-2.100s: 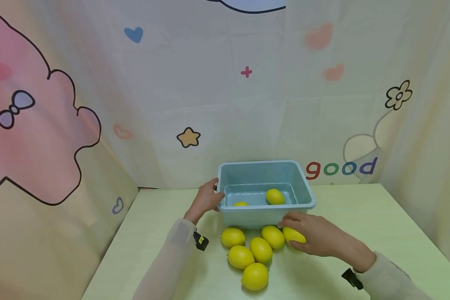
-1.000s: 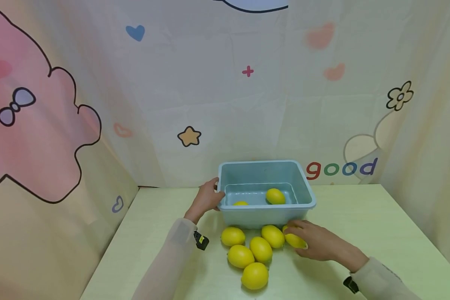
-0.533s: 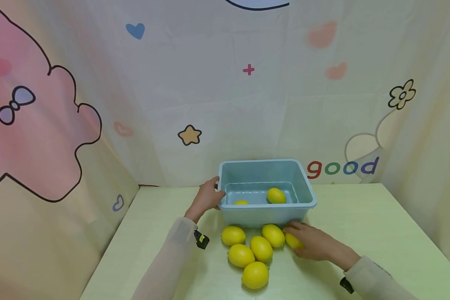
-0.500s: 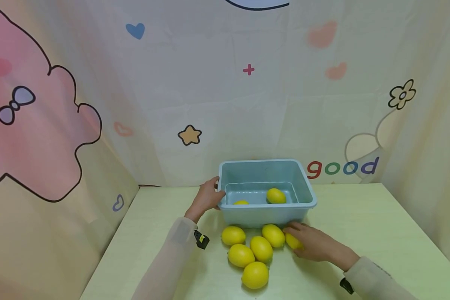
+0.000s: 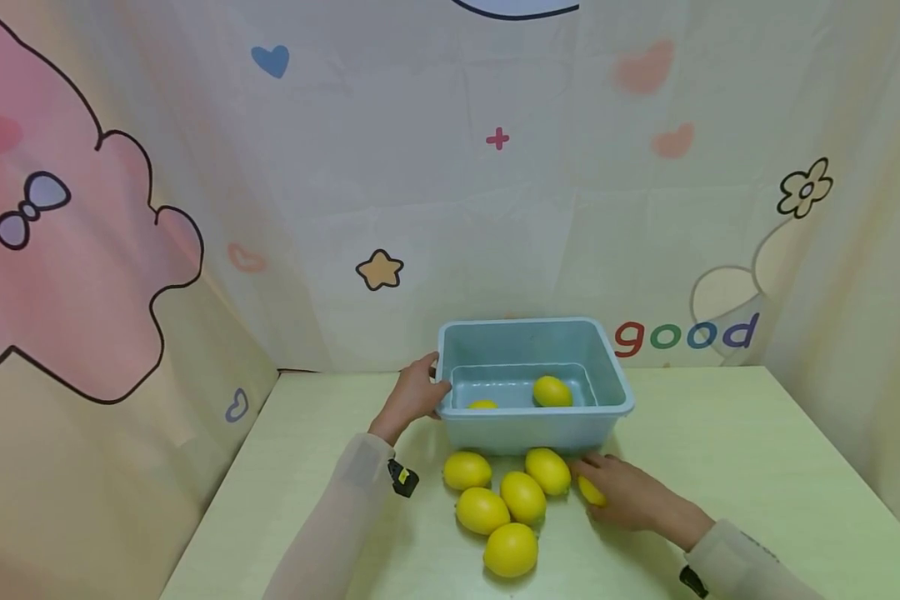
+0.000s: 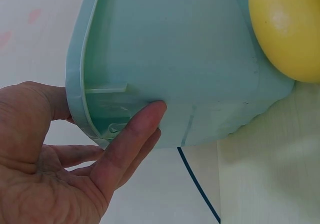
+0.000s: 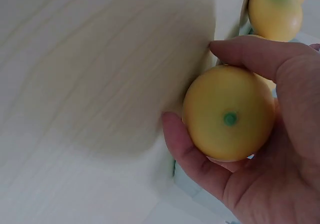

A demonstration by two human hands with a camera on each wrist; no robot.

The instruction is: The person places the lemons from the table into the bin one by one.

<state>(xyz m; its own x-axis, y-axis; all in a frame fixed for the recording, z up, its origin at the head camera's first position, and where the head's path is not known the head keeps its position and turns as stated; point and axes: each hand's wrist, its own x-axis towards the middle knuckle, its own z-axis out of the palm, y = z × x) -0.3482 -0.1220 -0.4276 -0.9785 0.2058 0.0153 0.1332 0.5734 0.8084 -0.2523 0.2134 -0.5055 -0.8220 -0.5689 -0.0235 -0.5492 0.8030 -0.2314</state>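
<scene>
My left hand (image 5: 411, 397) holds the left end of a light blue plastic bin (image 5: 528, 432), with thumb and fingers on either side of its rim. In the left wrist view the fingertips press the bin's outer wall (image 6: 170, 44). Right of the bin's front, my right hand (image 5: 632, 495) grips a yellow lemon (image 5: 591, 492) low over the table. Fingers and thumb curl round that lemon in the right wrist view, its green stem end (image 7: 230, 118) facing the camera. Two lemons lie inside the bin, one (image 5: 552, 392) in plain view and one (image 5: 483, 405) mostly hidden by the front rim.
Several loose lemons (image 5: 523, 497) cluster on the pale wooden table (image 5: 307, 500) in front of the bin. The nearest lemon (image 5: 511, 550) lies closest to the person. A printed cloth (image 5: 420, 167) hangs behind the table.
My right hand has drawn slightly right and toward the person with the lemon, leaving a small gap from the neighbouring lemon. The left hand and bin stay in place.
</scene>
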